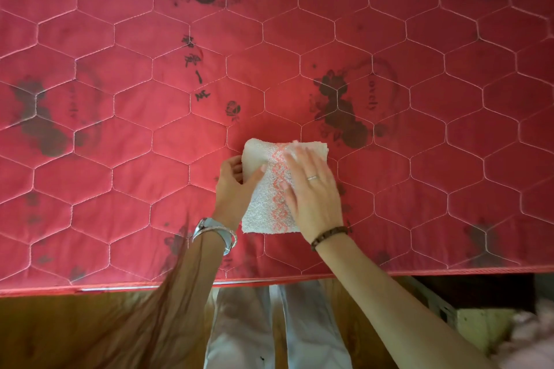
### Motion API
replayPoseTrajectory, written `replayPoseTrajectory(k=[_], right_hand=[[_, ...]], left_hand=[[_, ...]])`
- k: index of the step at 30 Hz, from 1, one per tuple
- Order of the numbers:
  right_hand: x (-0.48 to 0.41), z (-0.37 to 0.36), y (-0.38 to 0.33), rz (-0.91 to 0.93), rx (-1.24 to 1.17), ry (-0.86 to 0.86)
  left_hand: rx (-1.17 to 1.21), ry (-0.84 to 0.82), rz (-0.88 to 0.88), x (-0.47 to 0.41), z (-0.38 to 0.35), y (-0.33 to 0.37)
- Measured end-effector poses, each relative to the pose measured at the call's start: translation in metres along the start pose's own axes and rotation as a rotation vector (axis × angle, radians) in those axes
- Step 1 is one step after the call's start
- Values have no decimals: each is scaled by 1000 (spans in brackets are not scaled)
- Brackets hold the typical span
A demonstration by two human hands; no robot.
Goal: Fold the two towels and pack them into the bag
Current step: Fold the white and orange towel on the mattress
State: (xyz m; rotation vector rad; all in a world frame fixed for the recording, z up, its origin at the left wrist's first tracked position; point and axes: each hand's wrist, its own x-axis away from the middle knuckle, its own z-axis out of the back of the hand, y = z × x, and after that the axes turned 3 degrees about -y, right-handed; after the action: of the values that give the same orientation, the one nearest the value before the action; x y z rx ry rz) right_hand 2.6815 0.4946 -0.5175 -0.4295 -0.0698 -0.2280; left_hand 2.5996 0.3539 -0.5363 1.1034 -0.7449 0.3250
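Observation:
A white towel with a pink woven band lies folded into a small rectangle on the red quilted mattress, near its front edge. My left hand grips the towel's left edge, thumb on top and fingers curled under the fold. My right hand lies flat on the towel's right half, fingers straight and spread, a ring on one finger. Only this one towel shows. No bag is in view.
The mattress fills most of the view, and its front edge runs across the lower part. Below it are a wooden bed frame and my legs in light trousers. A pale fluffy thing sits at the bottom right.

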Motion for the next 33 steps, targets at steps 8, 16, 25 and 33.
replayPoseTrajectory(k=[8,16,25,33], right_hand=[[4,-44,-4,76,166,-216],[6,-35,5,85,192,-119],[10,-32,38,-41,224,-174],[13,-15,27,-368,-394,89]], left_hand=[[3,-32,-8,-5,7,-5],[19,-54,-20,-4,7,-5],[75,-84,-62,-4,7,-3],[-162,-325,-197,-26,19,26]])
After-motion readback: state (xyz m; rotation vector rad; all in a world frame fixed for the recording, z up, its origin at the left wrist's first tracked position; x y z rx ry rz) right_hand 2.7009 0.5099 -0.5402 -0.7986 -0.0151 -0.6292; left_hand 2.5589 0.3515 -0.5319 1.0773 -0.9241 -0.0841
